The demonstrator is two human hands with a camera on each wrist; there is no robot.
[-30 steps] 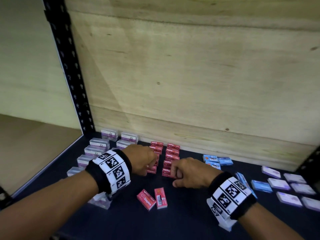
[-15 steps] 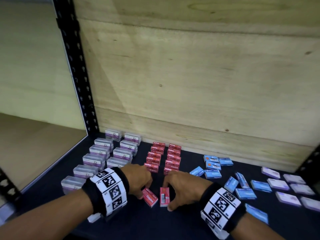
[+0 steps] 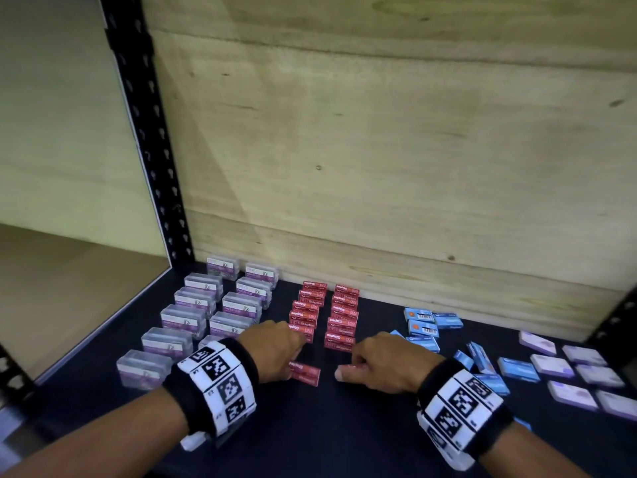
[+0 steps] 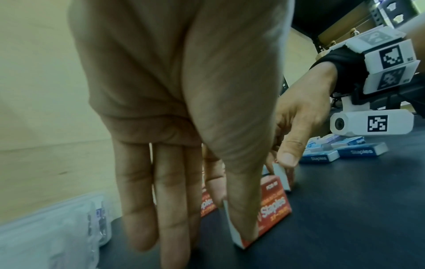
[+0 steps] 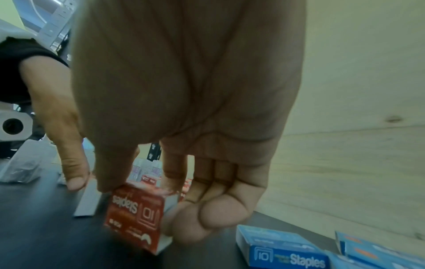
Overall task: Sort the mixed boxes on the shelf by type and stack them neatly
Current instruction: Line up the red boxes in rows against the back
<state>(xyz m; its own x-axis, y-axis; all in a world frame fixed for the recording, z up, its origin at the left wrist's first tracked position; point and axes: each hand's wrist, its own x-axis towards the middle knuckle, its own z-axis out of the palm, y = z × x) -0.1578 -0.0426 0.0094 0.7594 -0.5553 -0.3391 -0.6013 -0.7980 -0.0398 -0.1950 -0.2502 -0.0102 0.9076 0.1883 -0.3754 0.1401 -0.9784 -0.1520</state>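
Observation:
Two columns of red staples boxes (image 3: 324, 313) stand mid-shelf. Just in front of them my left hand (image 3: 293, 360) pinches a loose red staples box (image 3: 306, 371) between thumb and fingers. The left wrist view shows that box (image 4: 273, 207) on its edge on the black surface under my thumb. My right hand (image 3: 348, 367) pinches a second red staples box (image 5: 135, 209), held tilted just above the shelf and mostly hidden by the fingers in the head view. Clear paper-clip boxes (image 3: 206, 305) are lined up at the left.
Blue staples boxes (image 3: 424, 326) lie scattered right of the red ones, with flat lavender boxes (image 3: 568, 367) at the far right. A wooden back panel (image 3: 379, 167) closes the shelf (image 3: 310, 429). A black upright post (image 3: 144, 132) stands at the left.
Both hands came back from the red columns to the two loose red boxes at the front. Each hand has taken hold of one and turned it up off its flat side.

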